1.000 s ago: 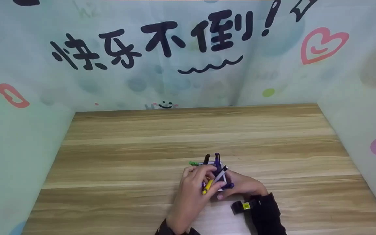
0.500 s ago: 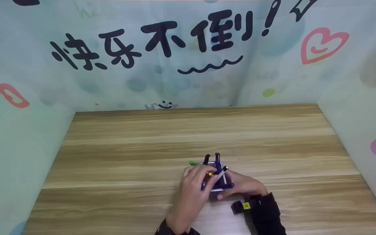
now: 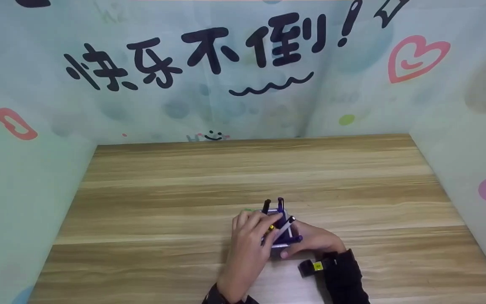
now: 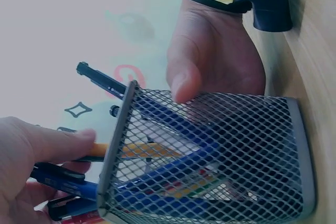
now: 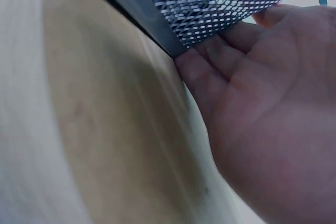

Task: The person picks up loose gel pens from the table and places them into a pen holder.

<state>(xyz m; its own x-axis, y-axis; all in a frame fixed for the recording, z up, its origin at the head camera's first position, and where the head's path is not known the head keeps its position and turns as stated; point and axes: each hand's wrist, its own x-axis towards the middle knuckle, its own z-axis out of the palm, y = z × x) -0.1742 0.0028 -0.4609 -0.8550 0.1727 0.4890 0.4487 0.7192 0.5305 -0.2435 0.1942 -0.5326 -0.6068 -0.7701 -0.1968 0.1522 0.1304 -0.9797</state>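
Observation:
A grey mesh pen holder stands on the table, filled with several pens. My right hand grips its side, thumb on the near face and fingers behind. Over the opening, my left hand has thumb and finger at the top end of a yellow pen, whose barrel is inside the mesh. Around these fingers, a blue pen, a black-capped white pen and a dark purple pen lean out of the rim. The left hand hides part of the holder in the head view.
A wooden-patterned table lies under the holder. Pale printed walls enclose its back and sides. The right wrist bears a black strap with a camera.
The yellow pen has sunk into the holder, leaving only its end showing in the head view. My left hand has shifted slightly left. My right hand stays on the holder.

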